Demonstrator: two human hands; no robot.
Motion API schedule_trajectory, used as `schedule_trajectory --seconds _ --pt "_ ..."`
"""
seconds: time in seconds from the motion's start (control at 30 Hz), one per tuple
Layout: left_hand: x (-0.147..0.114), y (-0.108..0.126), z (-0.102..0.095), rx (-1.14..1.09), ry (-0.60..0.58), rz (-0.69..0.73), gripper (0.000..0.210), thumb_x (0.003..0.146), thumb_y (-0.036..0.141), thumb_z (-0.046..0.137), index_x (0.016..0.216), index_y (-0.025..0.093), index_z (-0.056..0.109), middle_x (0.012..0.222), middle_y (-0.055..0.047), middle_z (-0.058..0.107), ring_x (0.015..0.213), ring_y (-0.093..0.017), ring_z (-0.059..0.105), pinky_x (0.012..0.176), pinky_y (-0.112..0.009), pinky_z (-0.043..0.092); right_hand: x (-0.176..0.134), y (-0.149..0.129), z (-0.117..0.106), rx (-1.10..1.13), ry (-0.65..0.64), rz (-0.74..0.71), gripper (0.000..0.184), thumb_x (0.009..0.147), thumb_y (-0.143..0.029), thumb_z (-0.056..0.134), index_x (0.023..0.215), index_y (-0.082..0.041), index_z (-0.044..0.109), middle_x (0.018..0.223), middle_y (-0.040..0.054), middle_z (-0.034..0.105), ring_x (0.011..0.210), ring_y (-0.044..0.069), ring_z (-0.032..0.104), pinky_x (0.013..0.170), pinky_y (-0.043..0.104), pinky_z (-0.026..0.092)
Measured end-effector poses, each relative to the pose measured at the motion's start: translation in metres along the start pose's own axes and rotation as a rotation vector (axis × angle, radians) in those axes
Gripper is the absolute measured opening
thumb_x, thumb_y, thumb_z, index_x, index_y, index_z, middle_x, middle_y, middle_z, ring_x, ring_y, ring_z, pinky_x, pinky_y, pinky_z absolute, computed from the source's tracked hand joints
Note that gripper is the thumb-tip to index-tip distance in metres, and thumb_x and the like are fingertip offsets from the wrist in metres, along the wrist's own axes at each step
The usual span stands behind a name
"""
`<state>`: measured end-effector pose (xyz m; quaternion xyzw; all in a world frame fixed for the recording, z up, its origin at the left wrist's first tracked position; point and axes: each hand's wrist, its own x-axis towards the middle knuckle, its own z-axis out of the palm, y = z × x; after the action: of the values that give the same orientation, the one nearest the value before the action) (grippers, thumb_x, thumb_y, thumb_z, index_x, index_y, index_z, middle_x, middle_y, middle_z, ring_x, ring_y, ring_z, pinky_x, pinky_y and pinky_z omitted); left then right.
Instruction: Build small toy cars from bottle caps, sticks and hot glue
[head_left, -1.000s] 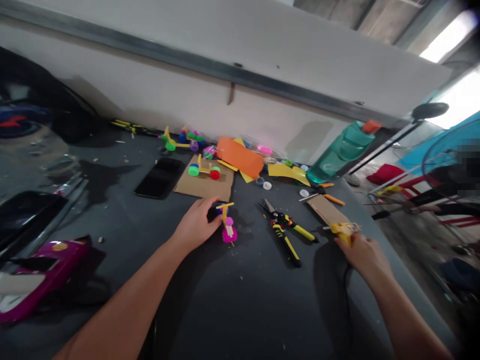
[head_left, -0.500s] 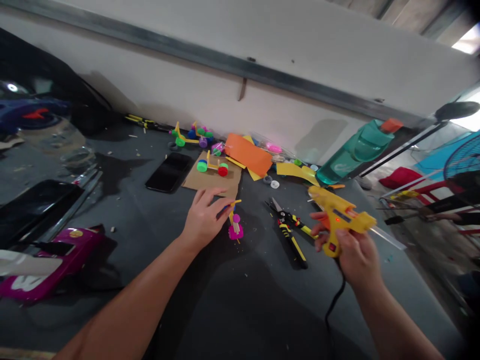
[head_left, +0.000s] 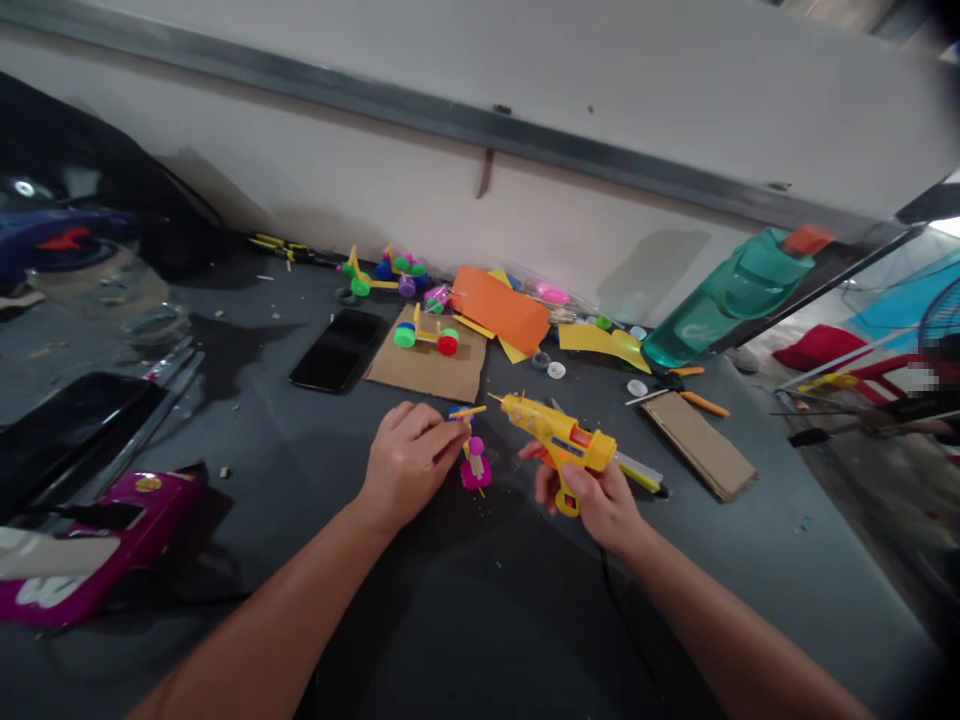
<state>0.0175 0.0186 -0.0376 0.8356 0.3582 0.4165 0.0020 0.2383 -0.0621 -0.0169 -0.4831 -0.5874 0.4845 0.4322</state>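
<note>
My right hand [head_left: 609, 503] is wrapped round the handle of a yellow glue gun [head_left: 555, 428]. Its nozzle points left, close to a small craft model [head_left: 475, 472] made of yellow strips with a pink base. My left hand [head_left: 409, 458] pinches the upper yellow and blue part of that model with thumb and fingers, so some of it is hidden. Beyond the left hand, a wheeled craft piece [head_left: 426, 338] with green and red bottle-cap wheels rests on a cardboard sheet [head_left: 442, 383]. Yellow-and-black pliers [head_left: 645, 474] lie partly hidden behind the glue gun.
A black phone [head_left: 339, 350] lies left of the cardboard. An orange sheet [head_left: 501, 310] and other craft pieces line the wall. At right are a teal bottle [head_left: 720, 305], a folded cardboard piece [head_left: 701, 445] and orange-handled scissors [head_left: 703, 403]. A magenta power strip [head_left: 142, 535] sits at left.
My right hand has brought the glue gun leftward, its nozzle now near the model, uncovering the folded cardboard. My left hand has shifted slightly, still pinching the model.
</note>
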Motion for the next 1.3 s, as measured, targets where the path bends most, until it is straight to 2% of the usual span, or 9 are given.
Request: schedule_trajectory --seconds 0.1,0.27,0.47,0.67,1.07,1.3 --pt "-0.005 0.002 0.000 -0.046 -0.053 0.004 0.009 0.081 0.018 0.057 0.085 0.020 0.065 0.070 -0.002 0.057 0.067 -0.014 0.050 0.066 -0.029 0.042 -0.001 0.006 -0.007 -0.203 -0.079 -0.048 0.032 0.090 -0.040 0.037 0.103 -0.017 0.056 0.063 0.0000 0.054 0.051 0.010 0.047 0.050 0.024 0.043" --pt "-0.008 0.001 0.000 -0.114 -0.096 -0.007 0.012 0.081 0.016 0.056 0.088 0.020 0.064 0.073 -0.002 0.059 0.069 -0.014 0.053 0.065 -0.028 0.044 0.002 0.006 -0.014 -0.470 -0.125 -0.238 0.020 0.088 -0.032 0.044 0.091 -0.018 0.057 0.081 0.0048 0.060 0.067 0.013 0.054 0.065 0.027 0.045" --pt "-0.006 0.000 0.000 -0.180 -0.118 -0.034 0.011 0.082 0.014 0.054 0.086 0.020 0.063 0.074 -0.002 0.060 0.070 -0.014 0.055 0.066 -0.028 0.046 0.006 0.005 -0.013 -0.511 -0.121 -0.246 0.021 0.089 -0.030 0.041 0.094 -0.017 0.056 0.078 0.0045 0.059 0.068 0.014 0.056 0.069 0.028 0.047" --pt "-0.003 -0.002 -0.004 -0.227 -0.114 -0.058 0.010 0.081 0.015 0.053 0.084 0.020 0.062 0.080 -0.004 0.059 0.077 -0.015 0.056 0.071 -0.030 0.047 0.006 0.006 -0.011 -0.517 -0.135 -0.233 0.020 0.088 -0.029 0.041 0.095 -0.018 0.056 0.081 0.0049 0.059 0.069 0.014 0.057 0.064 0.026 0.047" --pt "-0.001 -0.004 -0.006 -0.196 -0.109 -0.033 0.010 0.079 0.016 0.057 0.085 0.021 0.063 0.088 -0.005 0.058 0.084 -0.018 0.053 0.075 -0.033 0.046 0.008 0.009 -0.010 -0.597 -0.111 -0.287 0.015 0.087 -0.028 0.041 0.090 -0.019 0.052 0.087 0.0064 0.059 0.078 0.017 0.057 0.067 0.028 0.046" --pt "0.000 -0.003 -0.007 -0.212 -0.100 -0.023 0.011 0.079 0.016 0.056 0.085 0.021 0.063 0.091 -0.006 0.059 0.084 -0.018 0.054 0.075 -0.035 0.046 0.009 0.013 -0.010 -0.657 -0.093 -0.290 0.016 0.088 -0.029 0.039 0.089 -0.020 0.052 0.083 0.0054 0.058 0.074 0.017 0.056 0.064 0.028 0.046"
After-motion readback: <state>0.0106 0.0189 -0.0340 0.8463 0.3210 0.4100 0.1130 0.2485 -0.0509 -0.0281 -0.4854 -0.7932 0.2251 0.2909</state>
